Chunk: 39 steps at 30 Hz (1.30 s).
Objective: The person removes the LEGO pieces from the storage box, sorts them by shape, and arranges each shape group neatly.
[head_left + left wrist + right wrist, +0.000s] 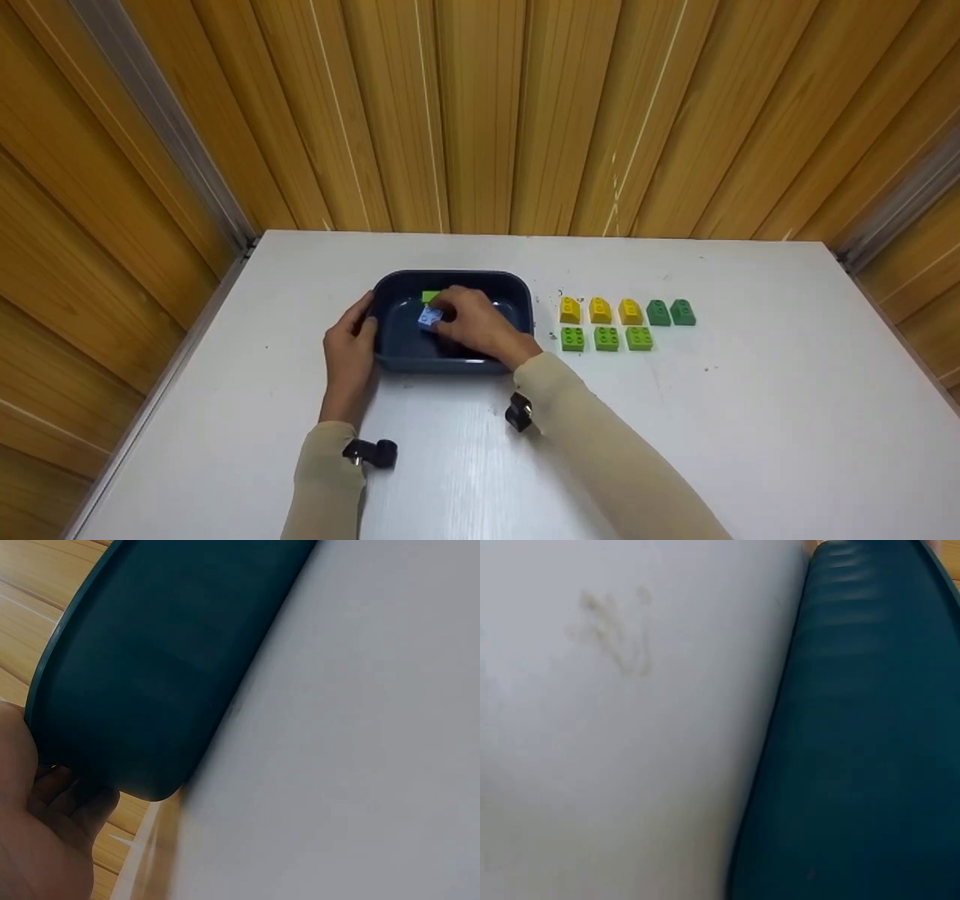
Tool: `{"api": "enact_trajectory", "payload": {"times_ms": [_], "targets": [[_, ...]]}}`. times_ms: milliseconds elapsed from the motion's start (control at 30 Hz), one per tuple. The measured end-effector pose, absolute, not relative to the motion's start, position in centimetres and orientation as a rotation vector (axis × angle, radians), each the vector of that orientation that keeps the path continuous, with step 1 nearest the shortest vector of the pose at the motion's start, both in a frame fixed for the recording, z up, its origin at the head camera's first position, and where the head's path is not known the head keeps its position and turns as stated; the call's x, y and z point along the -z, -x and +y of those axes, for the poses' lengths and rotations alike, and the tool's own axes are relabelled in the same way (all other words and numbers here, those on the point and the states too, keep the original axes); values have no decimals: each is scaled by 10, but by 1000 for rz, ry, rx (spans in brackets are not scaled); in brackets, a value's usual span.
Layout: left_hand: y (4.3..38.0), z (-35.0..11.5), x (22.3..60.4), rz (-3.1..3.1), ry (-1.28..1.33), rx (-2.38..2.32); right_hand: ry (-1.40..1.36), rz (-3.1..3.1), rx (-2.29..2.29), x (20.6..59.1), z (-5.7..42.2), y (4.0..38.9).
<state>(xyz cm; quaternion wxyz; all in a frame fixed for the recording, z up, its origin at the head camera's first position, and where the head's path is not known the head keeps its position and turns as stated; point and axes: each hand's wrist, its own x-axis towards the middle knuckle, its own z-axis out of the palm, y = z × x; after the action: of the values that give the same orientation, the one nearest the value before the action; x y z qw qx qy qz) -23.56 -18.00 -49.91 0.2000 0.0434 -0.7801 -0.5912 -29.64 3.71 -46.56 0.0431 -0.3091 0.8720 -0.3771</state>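
My right hand (476, 322) reaches over the near right rim of a dark blue rectangular dish (405, 366). Its thumb and fingers pinch a light blue toy building brick (429, 318) inside. Just behind that brick, partly hidden by the fingers, is a light green brick (430, 296). At the dish's left end, my left hand (351, 349) grips the wall, thumb at the rim. The left wrist view shows the left hand (56, 817) against the end of the dish (157, 690). In the right wrist view only the dish's outer side (855, 750) shows, with the brick hidden.
Right of the dish, three yellow sloped bricks (600, 310) and two dark green sloped bricks (658, 313) form a back row. Three light green bricks (606, 339) stand in front. The white table (750, 420) meets a wood-panelled wall (480, 112) at its far edge.
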Motion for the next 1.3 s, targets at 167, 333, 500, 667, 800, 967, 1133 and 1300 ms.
{"api": "enact_trajectory", "payload": {"times_ms": [167, 333, 500, 667, 800, 967, 1133, 1300], "targets": [[236, -181, 499, -2183, -121, 1656, 970, 2663, 1192, 460, 42, 292], [236, -182, 499, -2186, -121, 1669, 988, 2656, 1232, 452, 49, 285], [236, -182, 499, -2183, -119, 1690, 1011, 2673, 1264, 446, 59, 278], [236, -181, 499, -2184, -134, 1681, 1055, 2684, 1289, 442, 71, 271], [236, -181, 499, -2196, -134, 1668, 1073, 2684, 1312, 439, 82, 265], [237, -181, 500, -2209, -128, 1651, 1087, 2700, 1347, 438, 97, 259], [237, -180, 500, -2202, -123, 1650, 1067, 2722, 1362, 438, 113, 253], [238, -178, 499, -2192, -122, 1659, 1007, 2776, 1336, 438, 129, 248]]}}
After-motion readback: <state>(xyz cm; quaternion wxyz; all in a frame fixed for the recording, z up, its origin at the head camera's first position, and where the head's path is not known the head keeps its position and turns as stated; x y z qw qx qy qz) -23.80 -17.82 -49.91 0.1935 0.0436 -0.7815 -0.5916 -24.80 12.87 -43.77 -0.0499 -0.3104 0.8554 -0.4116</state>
